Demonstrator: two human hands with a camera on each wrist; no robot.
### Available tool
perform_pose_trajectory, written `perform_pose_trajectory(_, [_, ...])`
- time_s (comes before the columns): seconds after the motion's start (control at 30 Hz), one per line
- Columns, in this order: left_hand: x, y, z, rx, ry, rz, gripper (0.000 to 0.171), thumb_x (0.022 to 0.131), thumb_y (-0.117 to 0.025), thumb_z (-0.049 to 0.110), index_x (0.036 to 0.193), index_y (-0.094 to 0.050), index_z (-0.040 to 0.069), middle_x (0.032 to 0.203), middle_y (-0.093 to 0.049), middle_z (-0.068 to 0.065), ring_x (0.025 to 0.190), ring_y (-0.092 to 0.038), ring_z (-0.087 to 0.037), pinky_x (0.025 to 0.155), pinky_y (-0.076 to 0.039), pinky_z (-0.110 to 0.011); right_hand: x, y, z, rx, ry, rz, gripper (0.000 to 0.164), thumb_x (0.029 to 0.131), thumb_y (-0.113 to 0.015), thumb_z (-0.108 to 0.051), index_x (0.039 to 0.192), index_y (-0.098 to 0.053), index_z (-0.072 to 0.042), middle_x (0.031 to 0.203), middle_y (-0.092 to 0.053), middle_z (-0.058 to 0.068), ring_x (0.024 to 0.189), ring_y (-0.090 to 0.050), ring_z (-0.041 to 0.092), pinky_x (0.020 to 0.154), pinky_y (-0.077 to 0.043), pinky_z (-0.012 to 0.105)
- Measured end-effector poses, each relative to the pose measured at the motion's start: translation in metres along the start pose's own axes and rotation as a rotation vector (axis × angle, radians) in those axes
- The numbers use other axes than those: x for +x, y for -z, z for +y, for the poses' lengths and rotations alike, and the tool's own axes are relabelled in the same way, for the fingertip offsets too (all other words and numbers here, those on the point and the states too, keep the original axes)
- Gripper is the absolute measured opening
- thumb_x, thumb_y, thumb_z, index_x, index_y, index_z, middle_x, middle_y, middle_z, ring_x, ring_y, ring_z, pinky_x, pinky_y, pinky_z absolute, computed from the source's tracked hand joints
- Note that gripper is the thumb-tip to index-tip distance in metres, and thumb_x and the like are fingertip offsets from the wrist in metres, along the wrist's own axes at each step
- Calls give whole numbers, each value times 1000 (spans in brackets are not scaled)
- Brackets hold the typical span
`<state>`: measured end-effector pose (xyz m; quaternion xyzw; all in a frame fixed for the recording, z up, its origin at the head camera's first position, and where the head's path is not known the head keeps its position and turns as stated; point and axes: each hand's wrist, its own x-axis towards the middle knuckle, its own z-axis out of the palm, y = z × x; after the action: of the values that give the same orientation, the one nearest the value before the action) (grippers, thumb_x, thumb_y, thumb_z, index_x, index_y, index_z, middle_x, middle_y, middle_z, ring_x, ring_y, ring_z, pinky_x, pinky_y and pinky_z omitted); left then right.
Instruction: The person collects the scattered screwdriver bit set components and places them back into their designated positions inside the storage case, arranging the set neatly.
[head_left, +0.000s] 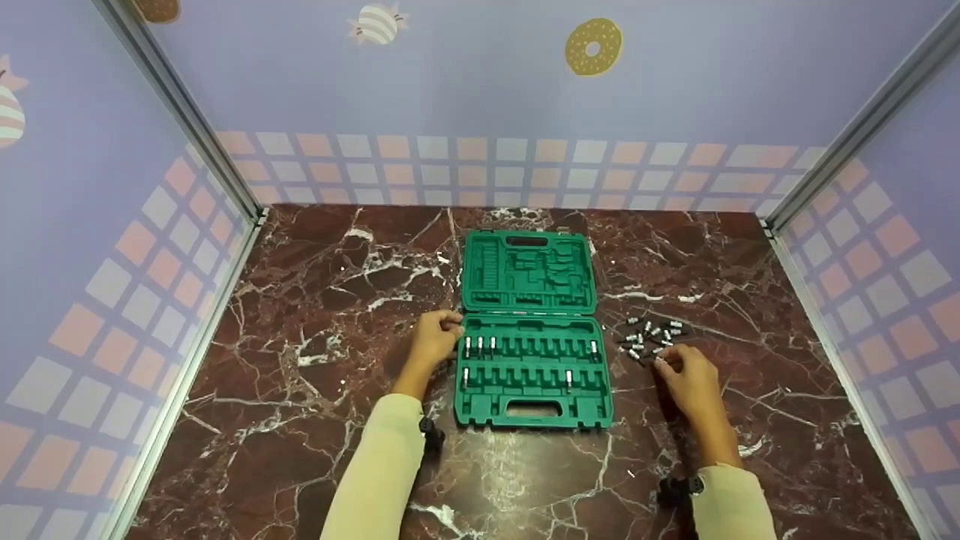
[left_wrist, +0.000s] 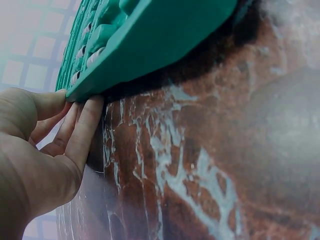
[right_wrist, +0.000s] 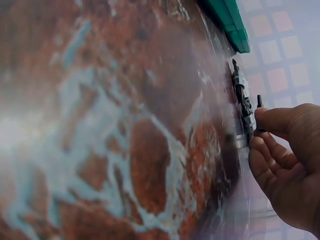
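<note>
A green tool case [head_left: 532, 409] lies open at the table's middle, its lid [head_left: 529, 271] flat behind the slotted tray. A few silver bits [head_left: 480, 345] stand in the tray's slots. My left hand [head_left: 452, 324] holds the tray's far left corner; in the left wrist view its thumb and fingers [left_wrist: 87, 120] pinch the case's edge [left_wrist: 150, 45]. A pile of loose metal bits [head_left: 649, 334] lies right of the case. My right hand [head_left: 661, 362] is at the pile's near edge and pinches one small bit [right_wrist: 259, 101] between thumb and forefinger, beside the other bits [right_wrist: 242, 100].
The marble table [head_left: 315, 420] is walled on the left, back and right by purple checked panels with metal corner posts [head_left: 184, 112]. Bare table stretches left of the case and in front of it.
</note>
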<state>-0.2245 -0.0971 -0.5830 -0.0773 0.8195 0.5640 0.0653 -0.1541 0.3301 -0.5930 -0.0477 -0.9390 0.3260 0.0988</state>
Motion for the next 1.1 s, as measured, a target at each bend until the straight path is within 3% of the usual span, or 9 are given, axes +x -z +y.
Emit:
perform_pose_trajectory(0.43, [0,-1,2,14,-6,8,21,99,-65,3,117,-74,2,107,-70,-16,91,-68,-27,66,-61,-38,11,-10,-30,78,65,11,11,92,-77,-6,101,-72,-2,97,-73,14,91,-70,30,82,-52,37])
perform_pose_trajectory(0.63, [0,-1,2,11,-17,14,20,99,-65,2,117,-74,0,107,-69,-17,93,-69,-29,66,-62,-39,16,-15,-49,152,110,-34,12,91,-77,-4,102,-73,-3,97,-73,13,90,-69,25,80,-53,31])
perform_pose_trajectory(0.87, [0,-1,1,29,-23,14,20,99,-66,3,116,-75,2,105,-69,-16,90,-67,-26,67,-61,-37,21,-26,-69,314,120,-110,16,87,-80,-1,102,-74,-1,94,-74,13,82,-63,8,75,-49,18])
perform_pose_trajectory(1.1, [1,0,0,24,-12,5,20,99,-66,2,117,-75,2,104,-69,-16,91,-67,-26,68,-61,-38,25,-37,-86,346,128,-157,13,87,-80,-2,99,-75,-4,94,-75,13,80,-66,11,71,-50,20])
